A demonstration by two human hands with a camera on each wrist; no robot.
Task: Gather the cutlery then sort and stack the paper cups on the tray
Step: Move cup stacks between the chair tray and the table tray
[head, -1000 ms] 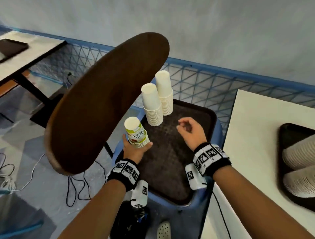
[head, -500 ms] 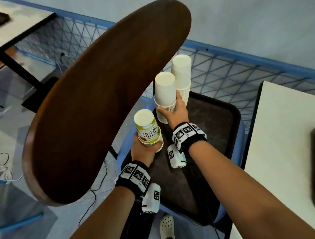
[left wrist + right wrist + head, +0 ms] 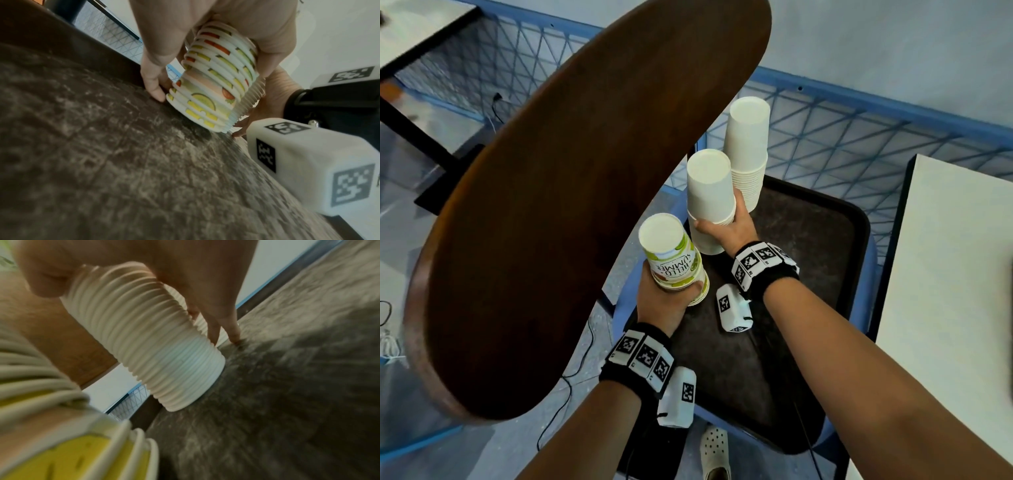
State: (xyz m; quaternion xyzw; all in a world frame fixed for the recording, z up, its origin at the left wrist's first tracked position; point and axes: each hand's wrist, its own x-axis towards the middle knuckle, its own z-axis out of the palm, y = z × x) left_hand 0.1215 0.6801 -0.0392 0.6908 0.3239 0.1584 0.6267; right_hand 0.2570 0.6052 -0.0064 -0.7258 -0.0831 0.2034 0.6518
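A dark tray [image 3: 808, 274] lies on a blue chair seat. My left hand [image 3: 664, 301] grips a stack of fruit-printed paper cups [image 3: 673, 257], upside down and tilted, its rim edge on the tray's left side [image 3: 211, 97]. My right hand [image 3: 726, 229] holds a stack of plain white cups [image 3: 709, 198] upside down on the tray [image 3: 160, 344]. A taller second white stack [image 3: 748, 147] stands just behind it at the tray's far edge. No cutlery is in view.
A brown wooden chair back [image 3: 571, 205] rises at the left, close to my left hand. A white table [image 3: 945, 291] edges the tray on the right. Blue mesh fencing [image 3: 859, 137] runs behind. Cables [image 3: 571, 394] and a white clog [image 3: 714, 448] are on the floor.
My right hand reached forward from mid-tray and took hold of the nearer white stack. My left hand kept hold of the printed stack. The head view moved closer and lower.
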